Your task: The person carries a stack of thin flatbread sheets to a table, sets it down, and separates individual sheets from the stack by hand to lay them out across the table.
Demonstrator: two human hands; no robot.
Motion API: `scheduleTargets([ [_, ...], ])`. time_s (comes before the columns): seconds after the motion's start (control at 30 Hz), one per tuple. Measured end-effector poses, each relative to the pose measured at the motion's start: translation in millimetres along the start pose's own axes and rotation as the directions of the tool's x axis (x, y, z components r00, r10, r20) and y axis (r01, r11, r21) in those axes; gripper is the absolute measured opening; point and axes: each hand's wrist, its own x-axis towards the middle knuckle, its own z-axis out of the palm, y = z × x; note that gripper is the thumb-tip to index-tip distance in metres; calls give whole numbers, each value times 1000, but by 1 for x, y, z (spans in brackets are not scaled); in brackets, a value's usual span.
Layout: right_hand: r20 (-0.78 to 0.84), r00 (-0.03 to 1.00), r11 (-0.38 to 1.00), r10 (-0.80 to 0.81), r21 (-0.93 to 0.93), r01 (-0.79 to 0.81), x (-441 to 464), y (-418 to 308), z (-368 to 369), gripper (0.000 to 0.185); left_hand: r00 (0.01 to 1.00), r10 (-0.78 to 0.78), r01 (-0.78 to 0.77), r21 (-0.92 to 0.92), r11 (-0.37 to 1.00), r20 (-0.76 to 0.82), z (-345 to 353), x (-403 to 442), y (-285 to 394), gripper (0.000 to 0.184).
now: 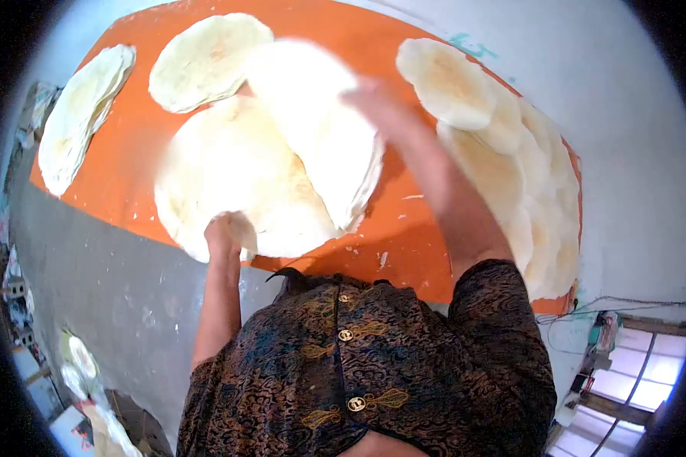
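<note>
A large, thin round flatbread point(229, 167) lies on the orange cloth in front of me. My left hand point(225, 234) is closed on its near edge, and a small flap of the bread shows beside the fingers. Over its right side rests a folded, layered flatbread stack point(331, 145), very bright in the light. At the upper right edge of that stack is my right hand point(370, 99), smeared by motion. Its fingers cannot be made out, so whether it grips the bread is unclear.
Folded flatbread stacks lie at the back point(209, 61) and far left point(84, 118) of the orange cloth point(137, 164). Many overlapping flatbreads point(503, 167) cover its right side. Crumbs are scattered near me. A grey floor point(122, 282) and a window point(633, 373) appear lower down.
</note>
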Motion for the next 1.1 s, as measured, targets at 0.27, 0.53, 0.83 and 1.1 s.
scheduleTargets([
  [0.27, -307, 832, 881, -462, -48, 471, -27, -20, -198, 38, 995, 37, -25, 132, 991, -91, -10, 10, -5, 16],
  [0.53, -519, 465, 676, 717, 680, -285, -78, 277, -224, 20, 995, -42, 48, 59, 997, -92, -3, -1, 3, 17],
  [0.83, -458, 589, 613, 666, 786, -81, -94, 235, -206, 15, 999, -37, 38, 19, 999, -8, -18, 16, -6, 21],
  [1.1, -655, 741, 977, -145, -212, 4, -7, 133, -220, 28, 992, -49, 56, -57, 997, 118, -8, -1, 6, 21],
])
